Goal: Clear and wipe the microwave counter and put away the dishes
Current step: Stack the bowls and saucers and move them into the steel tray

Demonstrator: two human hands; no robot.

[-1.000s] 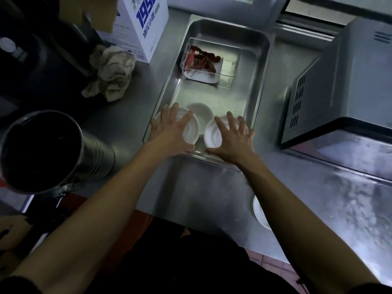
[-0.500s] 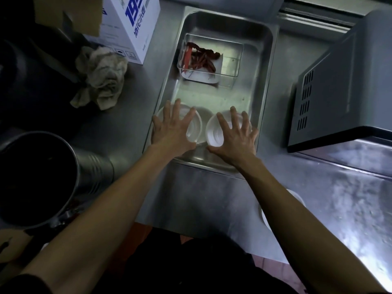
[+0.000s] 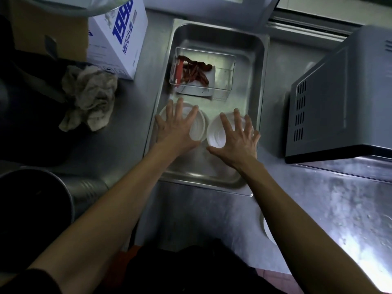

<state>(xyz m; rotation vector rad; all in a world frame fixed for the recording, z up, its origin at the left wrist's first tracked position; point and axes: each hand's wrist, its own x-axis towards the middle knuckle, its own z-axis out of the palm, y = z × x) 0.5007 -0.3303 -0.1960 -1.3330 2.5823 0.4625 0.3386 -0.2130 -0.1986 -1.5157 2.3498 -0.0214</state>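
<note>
A steel tray (image 3: pixel 262 85) lies on the steel counter (image 3: pixel 318 209). Two small white dishes sit side by side in its near half. My left hand (image 3: pixel 177 128) rests flat, fingers spread, on the left dish (image 3: pixel 199 129). My right hand (image 3: pixel 238 139) lies spread over the right dish (image 3: pixel 216 134). Behind them in the tray stands a clear plastic box (image 3: pixel 222 79) with dried red chillies (image 3: pixel 194 70). Another white dish (image 3: pixel 267 230) peeks out from under my right forearm near the counter's front edge.
A microwave (image 3: pixel 339 98) stands at the right. A crumpled grey rag (image 3: pixel 90 97) lies left of the tray, with a white carton with blue print (image 3: pixel 118 39) behind it. A large steel pot (image 3: pixel 38 209) fills the near left.
Both hands have slid the two dishes slightly farther into the tray, and the third dish behind them is now hidden. The view has shifted a little.
</note>
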